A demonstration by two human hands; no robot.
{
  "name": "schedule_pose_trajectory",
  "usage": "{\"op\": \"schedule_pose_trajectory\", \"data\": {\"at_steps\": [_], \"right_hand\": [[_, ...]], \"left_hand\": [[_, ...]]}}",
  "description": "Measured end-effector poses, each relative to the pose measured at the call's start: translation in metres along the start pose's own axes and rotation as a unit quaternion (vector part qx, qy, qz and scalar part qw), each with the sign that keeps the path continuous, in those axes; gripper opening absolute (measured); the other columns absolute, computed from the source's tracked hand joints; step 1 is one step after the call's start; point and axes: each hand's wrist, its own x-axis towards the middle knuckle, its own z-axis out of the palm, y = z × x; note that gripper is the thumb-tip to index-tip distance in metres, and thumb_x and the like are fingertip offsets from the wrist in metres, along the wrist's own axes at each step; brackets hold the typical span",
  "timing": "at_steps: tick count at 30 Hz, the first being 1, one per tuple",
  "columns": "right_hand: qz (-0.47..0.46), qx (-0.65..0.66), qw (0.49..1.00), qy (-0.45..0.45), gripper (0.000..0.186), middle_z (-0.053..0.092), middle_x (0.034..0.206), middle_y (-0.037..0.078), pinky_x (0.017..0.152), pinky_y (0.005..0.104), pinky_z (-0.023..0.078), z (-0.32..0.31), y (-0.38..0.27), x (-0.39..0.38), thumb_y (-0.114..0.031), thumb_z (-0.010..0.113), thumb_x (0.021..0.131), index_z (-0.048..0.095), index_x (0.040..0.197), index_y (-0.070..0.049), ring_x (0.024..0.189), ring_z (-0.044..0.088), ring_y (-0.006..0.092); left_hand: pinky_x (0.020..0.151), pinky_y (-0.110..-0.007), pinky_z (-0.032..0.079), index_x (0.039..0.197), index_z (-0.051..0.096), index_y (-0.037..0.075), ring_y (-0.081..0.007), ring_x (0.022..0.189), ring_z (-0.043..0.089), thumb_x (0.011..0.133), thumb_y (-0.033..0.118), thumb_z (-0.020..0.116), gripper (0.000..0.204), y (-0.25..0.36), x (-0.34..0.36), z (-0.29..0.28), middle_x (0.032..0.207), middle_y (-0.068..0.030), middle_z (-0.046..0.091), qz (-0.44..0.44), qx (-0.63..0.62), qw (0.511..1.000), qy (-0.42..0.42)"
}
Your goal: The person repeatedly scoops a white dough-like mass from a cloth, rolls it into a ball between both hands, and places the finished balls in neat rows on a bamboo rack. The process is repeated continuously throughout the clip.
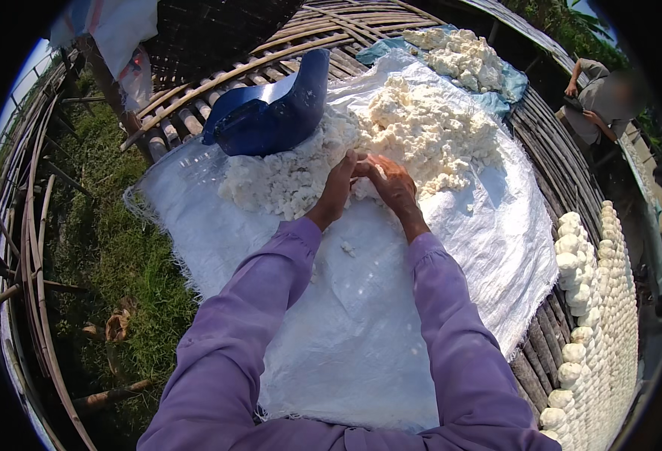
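Note:
My left hand (334, 188) and my right hand (392, 188) meet with curled fingers over the crumbly white mass; whatever lies inside their grip is mostly hidden. Loose white clumps (278, 188) spread left of and beneath them, and a larger cream-white heap (432, 131) lies beyond to the right. Just behind, a dark blue plastic scoop-shaped container (267, 113) rests on the clumps. All of this lies on a white woven sheet (353, 308) with frayed edges.
A bamboo platform (541, 150) supports the sheet. Another white pile (459, 56) sits on blue plastic at the back. Rows of white balls (601, 323) line the right. A person (594, 109) stands beyond the railing. Grass (105, 248) and poles are at left.

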Motion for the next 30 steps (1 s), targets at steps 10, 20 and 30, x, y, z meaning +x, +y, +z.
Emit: {"op": "schedule_pose_trajectory", "data": {"at_steps": [10,20,30], "right_hand": [[0.120,0.056,0.985,-0.110,0.034,0.070,0.088,0.013,0.080,0.0407,0.051,0.012,0.025,-0.006,-0.041,0.070,0.088,0.074,0.104,-0.012,0.087,0.069,0.0281],[0.150,0.227,0.958,-0.095,0.053,0.071,0.118,0.014,0.098,0.0358,0.048,-0.041,-0.087,0.004,-0.045,0.053,0.104,0.064,0.132,-0.002,0.104,0.065,0.0213],[0.330,0.461,0.824,0.022,0.050,0.074,0.100,0.016,0.092,0.0415,0.052,-0.008,-0.133,-0.022,-0.043,0.048,0.104,0.069,0.120,0.001,0.094,0.070,0.0320]], "left_hand": [[0.116,-0.046,0.025,0.155,0.029,0.007,-0.0284,0.143,0.031,0.099,0.070,0.036,0.085,0.008,-0.003,0.011,0.155,-0.0142,0.033,0.030,-0.033,0.998,0.050],[0.108,-0.056,0.040,0.144,0.050,0.018,-0.0299,0.130,0.053,0.095,0.073,0.041,0.074,0.039,-0.049,0.022,0.143,-0.0070,0.055,-0.085,-0.444,0.890,0.067],[0.105,-0.059,0.039,0.143,0.050,0.015,-0.0310,0.122,0.057,0.089,0.081,0.042,0.085,0.056,-0.089,0.008,0.135,-0.0089,0.059,-0.084,-0.426,0.895,0.101]]}}
